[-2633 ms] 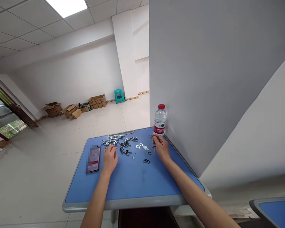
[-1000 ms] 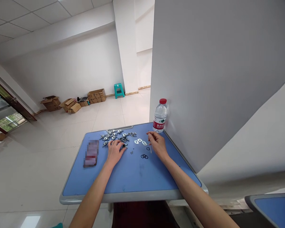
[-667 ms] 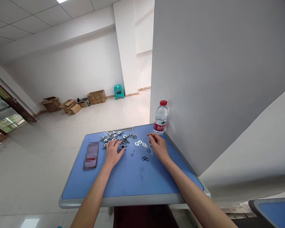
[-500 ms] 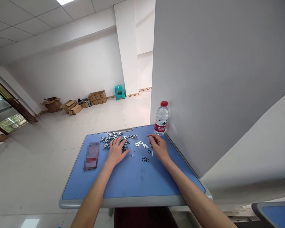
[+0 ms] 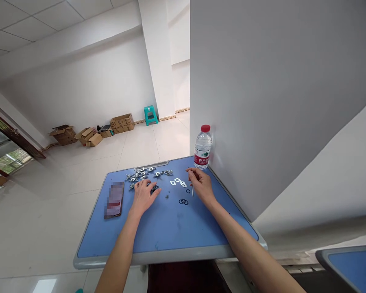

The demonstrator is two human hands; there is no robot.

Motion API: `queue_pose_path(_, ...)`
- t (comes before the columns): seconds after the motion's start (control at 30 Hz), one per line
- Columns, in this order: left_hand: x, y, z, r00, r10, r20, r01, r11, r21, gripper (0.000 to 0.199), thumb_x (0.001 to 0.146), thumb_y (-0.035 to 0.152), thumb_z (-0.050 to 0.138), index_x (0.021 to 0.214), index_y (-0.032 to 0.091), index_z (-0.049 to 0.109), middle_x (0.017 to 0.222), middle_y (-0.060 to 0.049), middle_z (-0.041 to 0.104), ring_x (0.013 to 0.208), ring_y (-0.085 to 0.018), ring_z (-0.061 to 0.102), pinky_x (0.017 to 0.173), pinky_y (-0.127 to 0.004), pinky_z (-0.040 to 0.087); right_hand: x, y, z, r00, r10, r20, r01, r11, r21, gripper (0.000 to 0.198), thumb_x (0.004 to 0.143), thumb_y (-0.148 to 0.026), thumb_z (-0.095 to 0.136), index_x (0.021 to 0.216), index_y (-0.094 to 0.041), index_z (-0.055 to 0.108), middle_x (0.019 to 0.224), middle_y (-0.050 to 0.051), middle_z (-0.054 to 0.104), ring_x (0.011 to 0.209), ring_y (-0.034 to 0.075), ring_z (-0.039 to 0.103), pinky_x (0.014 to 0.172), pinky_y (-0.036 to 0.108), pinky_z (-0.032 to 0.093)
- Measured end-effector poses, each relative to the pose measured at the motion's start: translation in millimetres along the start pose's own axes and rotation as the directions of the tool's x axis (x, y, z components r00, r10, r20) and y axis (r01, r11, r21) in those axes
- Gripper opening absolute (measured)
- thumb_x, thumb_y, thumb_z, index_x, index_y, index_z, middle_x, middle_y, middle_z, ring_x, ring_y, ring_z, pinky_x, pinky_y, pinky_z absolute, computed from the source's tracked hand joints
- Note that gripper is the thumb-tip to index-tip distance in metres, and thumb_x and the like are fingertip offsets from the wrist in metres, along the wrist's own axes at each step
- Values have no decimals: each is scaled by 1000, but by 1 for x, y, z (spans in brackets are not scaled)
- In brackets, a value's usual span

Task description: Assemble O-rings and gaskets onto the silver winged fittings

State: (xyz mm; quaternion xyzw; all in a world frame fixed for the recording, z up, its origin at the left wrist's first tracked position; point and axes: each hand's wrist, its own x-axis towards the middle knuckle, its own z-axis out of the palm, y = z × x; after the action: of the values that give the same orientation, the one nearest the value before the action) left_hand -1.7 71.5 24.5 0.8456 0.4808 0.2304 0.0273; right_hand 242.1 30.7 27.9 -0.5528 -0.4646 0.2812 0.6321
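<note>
My right hand (image 5: 202, 186) is closed round a slim metal rod (image 5: 192, 191), whose lower end points down at the table. What kind of tool it is cannot be made out. With fingers spread and bent, my left hand (image 5: 144, 197) rests over some dark parts (image 5: 154, 188), partly hiding them. Beyond it lies a pile of small silver metal fittings (image 5: 140, 174). Between the hands are flat oval metal plates (image 5: 177, 180), several black rubber rings (image 5: 183, 202) and a few tiny metal pieces (image 5: 167, 197). One more black ring (image 5: 188, 191) lies beside the rod.
A phone (image 5: 114, 200) lies at the left of the blue table (image 5: 177, 232). A water bottle with a red cap (image 5: 203, 147) stands at the back right against a grey wall (image 5: 250, 101). Cardboard boxes (image 5: 122, 123) and a green stool (image 5: 151, 115) are on the floor beyond.
The view has shifted slightly. My left hand has drawn a little nearer, away from the pile, and dark parts lie under its fingers. My right hand still holds the rod.
</note>
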Motion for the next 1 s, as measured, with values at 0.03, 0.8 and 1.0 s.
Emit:
queue_pose_path(0.03,-3,-3,-5,1000,-17,-17,17,1000,-21,30,97,44,47,115,30,66,114,-5,61,113,-25,54,101,-48,38,0,0,0,1000,0,0,0,1000,2,33,83,-48,52,90,-18,64,64,0,51,58,15,49,53,27,45)
queue_pose_path(0.8,-54,-22,-25,981,-177,76,183,979,-92,9,86,18,54,83,22,61,92,-4,63,92,-23,60,81,-38,50,-4,4,3,998,-28,57,32,996,-82,31,85,-45,50,89,-18,64,63,0,50,59,16,47,52,27,40)
queue_pose_path(1.0,-67,-22,-40,965,-157,211,205,950,-233,11,86,20,54,82,23,63,94,-2,64,94,-21,60,86,-36,48,-5,6,3,996,-18,91,28,994,-110,29,85,-44,50,89,-19,65,61,-1,50,57,16,47,52,28,40)
